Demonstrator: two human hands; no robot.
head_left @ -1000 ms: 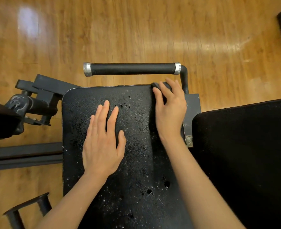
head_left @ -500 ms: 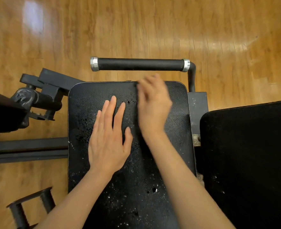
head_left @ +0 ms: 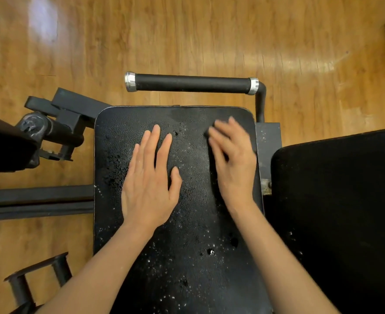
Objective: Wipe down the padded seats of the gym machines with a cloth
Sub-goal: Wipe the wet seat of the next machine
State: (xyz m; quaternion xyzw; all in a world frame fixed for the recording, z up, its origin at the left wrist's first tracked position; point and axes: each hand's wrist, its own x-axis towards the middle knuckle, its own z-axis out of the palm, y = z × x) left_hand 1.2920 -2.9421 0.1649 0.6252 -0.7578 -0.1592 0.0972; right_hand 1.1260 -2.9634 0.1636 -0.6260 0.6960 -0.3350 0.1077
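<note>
Nearest, both forearms reach over the black padded seat [head_left: 187, 257], which is speckled with droplets. The left hand [head_left: 149, 177] lies flat at the seat's centre, fingers spread, its grip released and grasping nothing. At two o'clock from it, the blurred right hand [head_left: 233, 162] presses a dark cloth [head_left: 209, 130] onto the seat; only a scrap shows by the fingertips. Beyond, at twelve o'clock, a black handle [head_left: 191, 83] crosses over the wooden floor [head_left: 187, 37].
</note>
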